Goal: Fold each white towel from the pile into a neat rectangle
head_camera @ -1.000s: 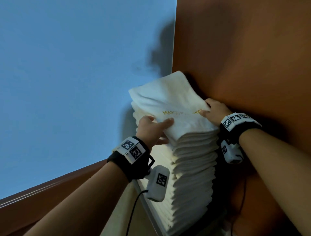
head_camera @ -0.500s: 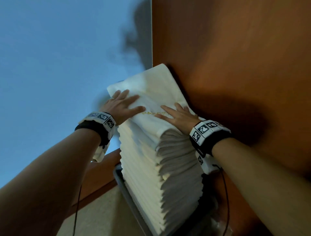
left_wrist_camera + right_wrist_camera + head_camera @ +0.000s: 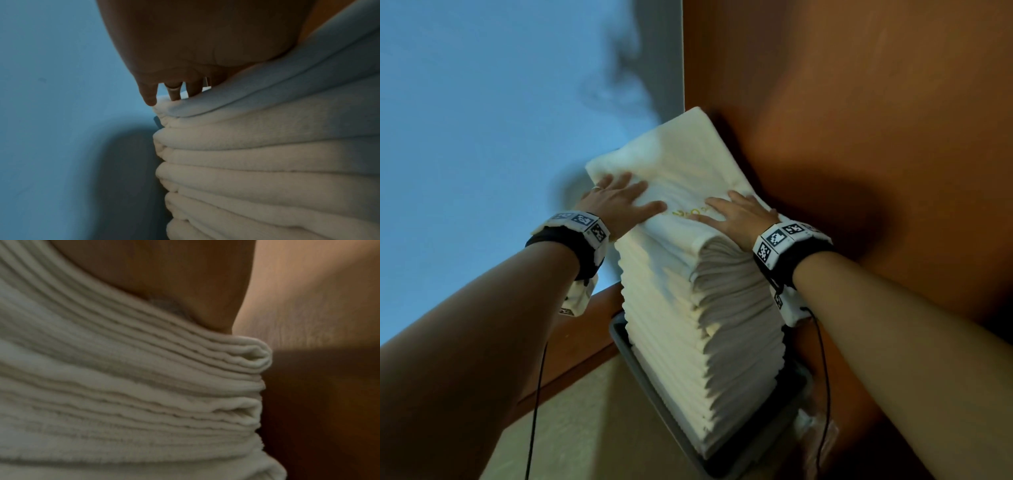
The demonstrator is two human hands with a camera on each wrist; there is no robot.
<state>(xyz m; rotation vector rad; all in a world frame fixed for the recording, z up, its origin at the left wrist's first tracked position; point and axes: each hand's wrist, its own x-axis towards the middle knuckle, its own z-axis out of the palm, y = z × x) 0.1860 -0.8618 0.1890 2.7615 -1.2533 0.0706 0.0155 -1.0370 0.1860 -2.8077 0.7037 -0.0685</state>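
A tall stack of folded white towels (image 3: 698, 315) stands in a grey tray (image 3: 650, 383) against an orange-brown wall. The top towel (image 3: 681, 161) carries gold lettering. My left hand (image 3: 619, 200) lies flat on its left part, fingers straight. My right hand (image 3: 736, 214) lies flat on its near right part beside the lettering. In the left wrist view the left hand's fingers (image 3: 174, 92) rest on the top fold of the stack (image 3: 267, 162). In the right wrist view the palm (image 3: 164, 280) presses on the layered towel edges (image 3: 144, 386).
The orange-brown wall (image 3: 859, 137) rises right behind and beside the stack. A blue wall (image 3: 465, 137) fills the left. A wooden ledge (image 3: 585, 342) and beige surface (image 3: 571, 428) lie below left. Cables hang from both wrists.
Both hands let go of the top towel's near edge, where they held it a second ago, and moved onto its top, lying flat. Since half a second ago they have barely shifted.
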